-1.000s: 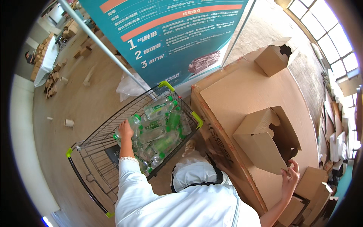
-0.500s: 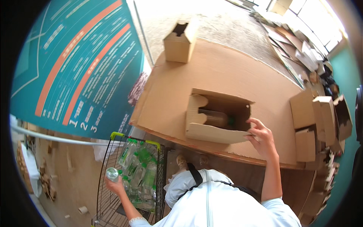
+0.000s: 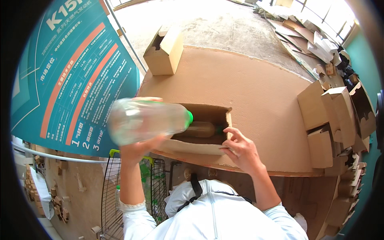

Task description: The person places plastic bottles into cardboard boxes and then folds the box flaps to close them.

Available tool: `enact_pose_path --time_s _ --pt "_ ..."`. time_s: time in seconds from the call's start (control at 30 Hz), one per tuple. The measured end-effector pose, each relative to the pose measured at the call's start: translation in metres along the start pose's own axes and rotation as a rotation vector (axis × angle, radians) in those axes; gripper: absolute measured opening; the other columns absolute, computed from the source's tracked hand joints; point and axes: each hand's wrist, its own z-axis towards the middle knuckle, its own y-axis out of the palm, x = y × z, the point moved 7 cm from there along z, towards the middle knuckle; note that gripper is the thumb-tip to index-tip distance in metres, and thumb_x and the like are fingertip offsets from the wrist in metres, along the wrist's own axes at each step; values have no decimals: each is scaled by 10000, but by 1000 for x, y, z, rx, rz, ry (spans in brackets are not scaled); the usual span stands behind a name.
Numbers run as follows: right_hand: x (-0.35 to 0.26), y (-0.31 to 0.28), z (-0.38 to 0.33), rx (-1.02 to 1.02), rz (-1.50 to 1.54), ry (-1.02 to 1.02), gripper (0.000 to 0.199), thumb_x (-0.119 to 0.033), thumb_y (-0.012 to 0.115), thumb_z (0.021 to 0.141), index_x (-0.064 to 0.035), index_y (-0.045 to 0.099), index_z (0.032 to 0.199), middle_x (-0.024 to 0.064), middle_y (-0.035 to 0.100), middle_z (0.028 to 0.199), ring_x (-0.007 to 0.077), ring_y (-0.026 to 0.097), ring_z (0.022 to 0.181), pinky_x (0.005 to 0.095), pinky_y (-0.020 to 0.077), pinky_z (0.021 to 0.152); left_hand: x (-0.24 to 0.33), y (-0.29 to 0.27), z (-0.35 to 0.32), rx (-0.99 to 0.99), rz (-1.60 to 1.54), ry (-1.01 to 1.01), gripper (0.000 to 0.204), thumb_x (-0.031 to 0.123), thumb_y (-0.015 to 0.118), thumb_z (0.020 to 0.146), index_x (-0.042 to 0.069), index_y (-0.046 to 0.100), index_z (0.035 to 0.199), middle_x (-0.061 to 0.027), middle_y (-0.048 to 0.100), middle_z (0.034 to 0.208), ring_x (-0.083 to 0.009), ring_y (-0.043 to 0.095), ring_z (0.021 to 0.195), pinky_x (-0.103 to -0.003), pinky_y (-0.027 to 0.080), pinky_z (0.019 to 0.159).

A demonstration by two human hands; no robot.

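Observation:
A clear plastic bottle (image 3: 150,121) with a green cap lies sideways in my left hand (image 3: 140,150), its fingers wrapped round it. Its capped end points right, over the left end of an open cardboard box (image 3: 200,149). Inside that box lies another clear bottle (image 3: 200,129), partly in shadow. My right hand (image 3: 242,152) pinches the box's right edge between thumb and fingers. The bottle in my left hand is slightly blurred and hides the box's left end.
The box stands on a large cardboard-topped table (image 3: 264,132). Another open carton (image 3: 170,58) stands at its far left corner, and several cartons (image 3: 338,110) cluster on the right. A wire cart (image 3: 112,192) with bottles is at lower left, below a teal banner (image 3: 80,88).
My left hand has lifted the bottle from the cart up to the box. The box appears further left in view, with my right hand still on its edge.

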Motion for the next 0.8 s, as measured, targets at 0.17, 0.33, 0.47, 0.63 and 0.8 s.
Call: enact_pose_path --time_s 0.17,0.33,0.47,0.63,0.8 --pt "7 -5 -3 44 93 29 177 -121 747 806 -41 589 805 110 571 1185 229 665 793 354 564 658 -44 99 21 -688 464 -224 673 244 861 613 -15 560 1156 -199 693 920 -312 691 879 -373 540 793" --pt "8 -2 -5 61 143 -45 166 -146 724 817 -38 602 784 116 547 1193 242 670 797 354 575 649 -129 146 -5 -1340 759 -338 695 331 846 585 -25 598 1128 -218 695 955 -361 669 910 -425 532 799" --pt "10 4 -7 43 118 -44 136 -122 727 801 -38 621 784 141 539 1183 242 663 832 349 577 670 -192 189 -53 -1770 919 -339 692 414 837 606 46 655 1163 -191 691 1077 -335 662 987 -417 523 878" --pt "5 -2 -10 68 126 -114 160 -138 719 831 -44 617 750 110 538 1165 201 652 755 334 565 658 -239 203 -95 -1924 961 -258 687 383 809 653 106 627 1254 -156 612 1296 -295 562 1218 -398 434 1032" --pt "8 -1 -7 61 80 -114 163 -147 732 839 -45 631 761 106 534 1180 197 637 699 329 559 639 -213 200 -93 -1964 1020 -342 443 243 634 863 89 612 1278 -166 619 1281 -303 587 1195 -415 460 993"
